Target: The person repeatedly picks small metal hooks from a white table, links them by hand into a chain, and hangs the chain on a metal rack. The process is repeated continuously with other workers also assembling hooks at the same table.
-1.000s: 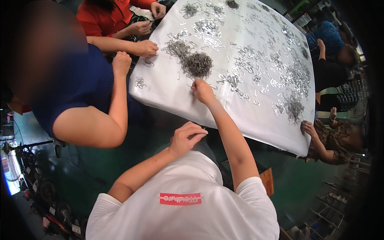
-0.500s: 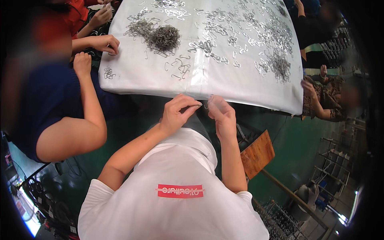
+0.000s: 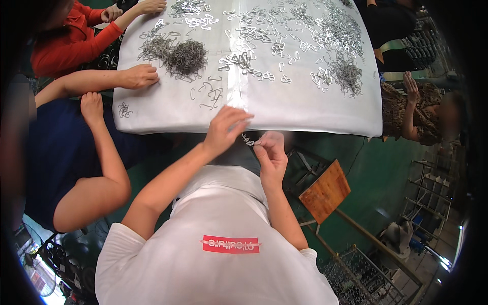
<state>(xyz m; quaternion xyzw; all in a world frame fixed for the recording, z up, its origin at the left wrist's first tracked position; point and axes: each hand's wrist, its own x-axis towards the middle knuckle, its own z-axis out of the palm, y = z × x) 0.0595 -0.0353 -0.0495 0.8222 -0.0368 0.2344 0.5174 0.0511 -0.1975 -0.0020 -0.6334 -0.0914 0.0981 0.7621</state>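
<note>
Just off the near edge of the white-covered table [image 3: 305,114], my right hand [image 3: 272,156] pinches a short cluster of small shiny metal hooks [image 3: 247,140] between thumb and fingertips. The cluster sticks out toward my left hand; whether the pieces are linked is too small to tell. Beside it, slightly higher, my left hand [image 3: 225,130] has its fingers stretched out and thumb apart, smeared a little by motion, with nothing seen in it. Loose bent wire hooks [image 3: 211,94] lie on the cloth beyond my hands.
A dense pile of hooks [image 3: 186,57] sits left of the table's middle, another pile [image 3: 348,76] to the right. A co-worker's hand [image 3: 140,76] rests at the left edge; another person's hand [image 3: 412,87] is at the right. A wooden stool [image 3: 325,192] stands right of me.
My left hand has opened from its pinch and moved off the metal pieces, which now show in my right hand. The whole view has shifted; the left co-worker's hand lies farther onto the table.
</note>
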